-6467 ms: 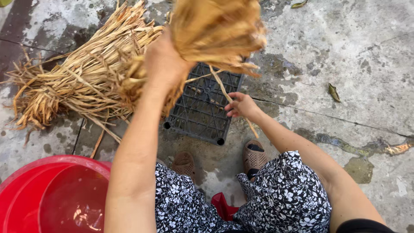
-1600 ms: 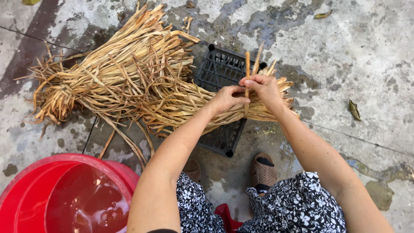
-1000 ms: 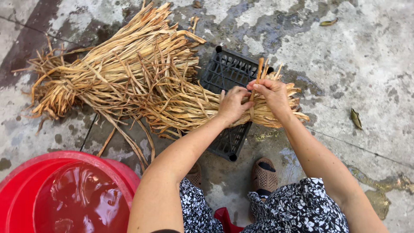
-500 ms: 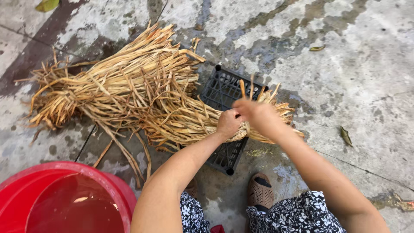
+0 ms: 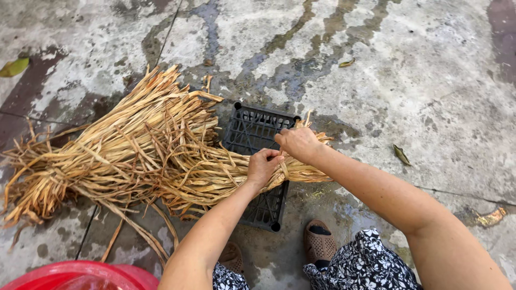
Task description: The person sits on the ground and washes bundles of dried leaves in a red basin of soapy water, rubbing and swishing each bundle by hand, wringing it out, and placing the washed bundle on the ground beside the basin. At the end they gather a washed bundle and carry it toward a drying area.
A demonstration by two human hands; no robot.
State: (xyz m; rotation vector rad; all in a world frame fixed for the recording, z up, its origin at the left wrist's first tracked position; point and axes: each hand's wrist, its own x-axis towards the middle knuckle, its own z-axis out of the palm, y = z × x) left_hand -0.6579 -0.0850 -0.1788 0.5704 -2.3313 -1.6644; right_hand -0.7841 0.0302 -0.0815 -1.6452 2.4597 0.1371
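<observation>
Now both hands' fingers clamped on dry golden straw bundle (image 5: 215,174), strands frayed, splayed leftward.

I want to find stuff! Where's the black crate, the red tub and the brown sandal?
black crate (image 5: 252,129), head view, on its grid top near the far edge.
red tub (image 5: 80,271), head view, on its rim.
brown sandal (image 5: 318,244), head view, on its woven toe.

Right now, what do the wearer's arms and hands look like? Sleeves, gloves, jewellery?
Both arms are bare up to the frame edge, no sleeves in view. The left hand and right hand wear no gloves; no rings, watch or bracelets show. Lower down, a dark garment with a white floral print and brown woven sandals.
</observation>
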